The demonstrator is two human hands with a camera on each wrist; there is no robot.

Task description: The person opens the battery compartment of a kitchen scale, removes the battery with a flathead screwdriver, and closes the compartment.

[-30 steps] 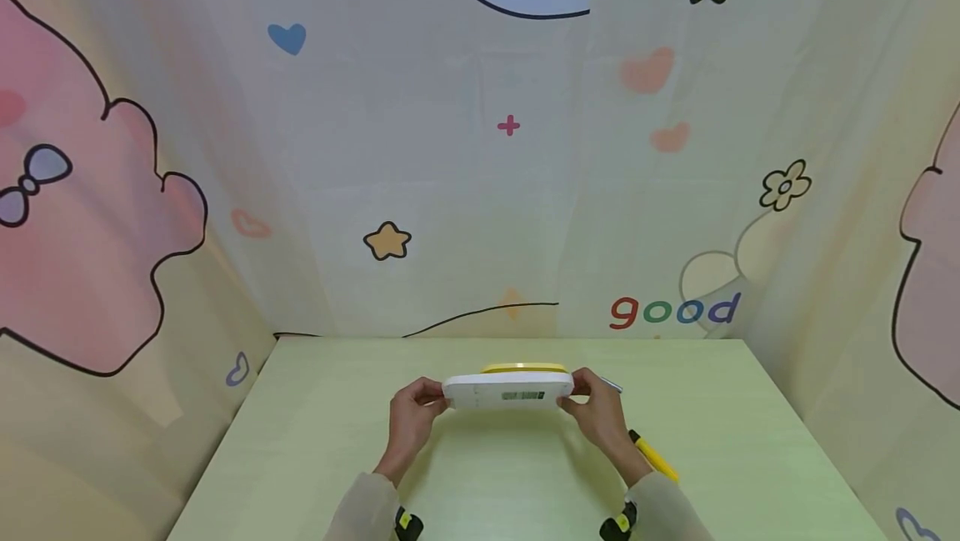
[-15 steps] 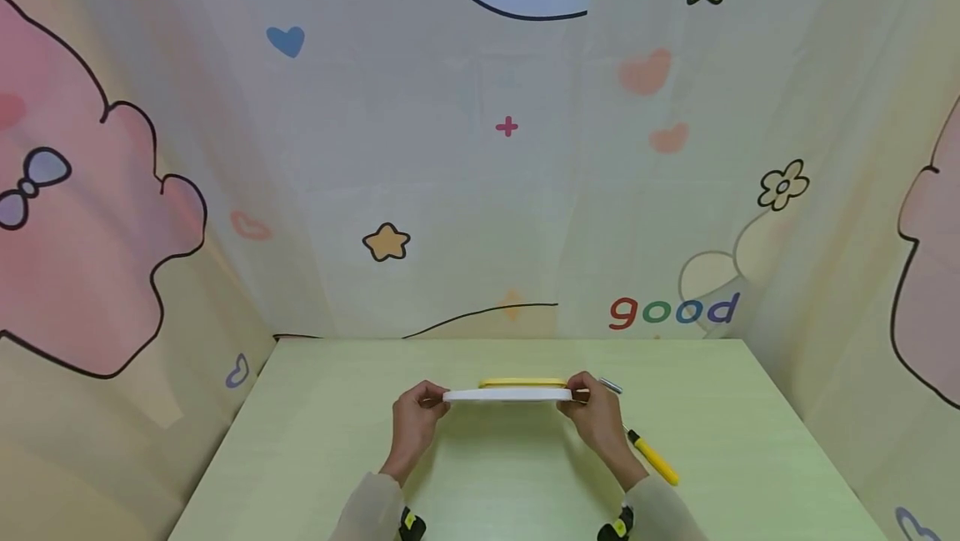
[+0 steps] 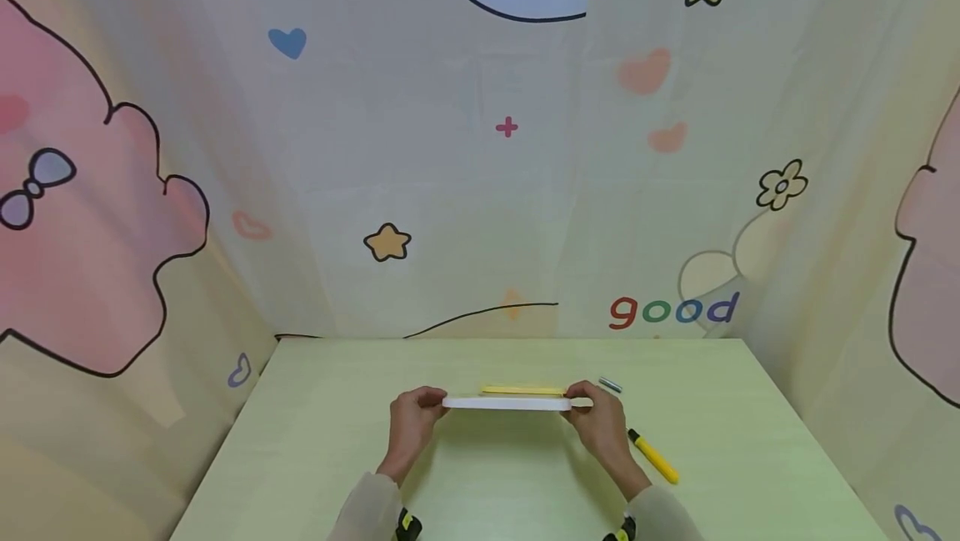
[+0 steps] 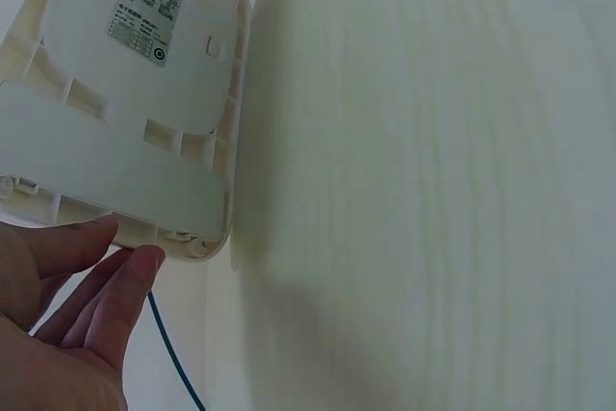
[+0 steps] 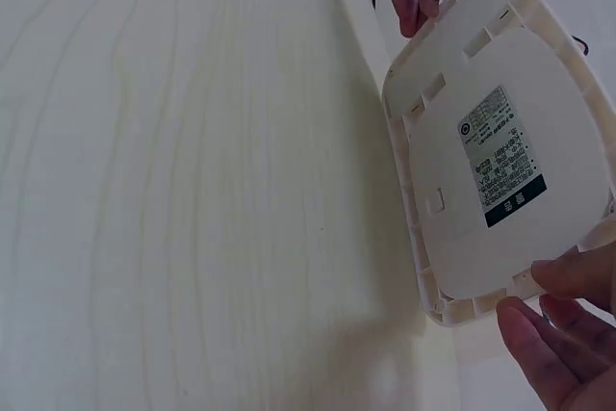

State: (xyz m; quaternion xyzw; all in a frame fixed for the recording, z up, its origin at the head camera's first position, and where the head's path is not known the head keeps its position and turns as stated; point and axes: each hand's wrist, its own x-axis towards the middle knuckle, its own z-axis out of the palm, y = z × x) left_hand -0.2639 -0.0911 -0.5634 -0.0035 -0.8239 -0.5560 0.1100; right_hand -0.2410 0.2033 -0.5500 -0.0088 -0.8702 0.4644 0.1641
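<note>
A flat white plastic device (image 3: 507,403) with rounded corners is held nearly level above the table, its near edge toward me in the head view. A yellow part (image 3: 522,390) shows along its top. My left hand (image 3: 412,424) pinches the left end between thumb and fingers. At the opposite end, my right hand (image 3: 600,424) pinches it the same way. Both wrist views look up at the ribbed underside (image 4: 144,36), which carries a printed label (image 5: 502,156). The device's top face is hidden from the wrist cameras.
On the pale green table (image 3: 337,374), a small silvery cylinder (image 3: 611,385) lies beyond my right hand. A yellow-handled tool with a black collar (image 3: 653,456) lies right of my right forearm. A printed curtain (image 3: 450,149) hangs behind the table.
The device has tipped from showing its barcoded face to showing only its thin edge, and sits slightly lower in the head view. Both hands keep their pinch on its ends.
</note>
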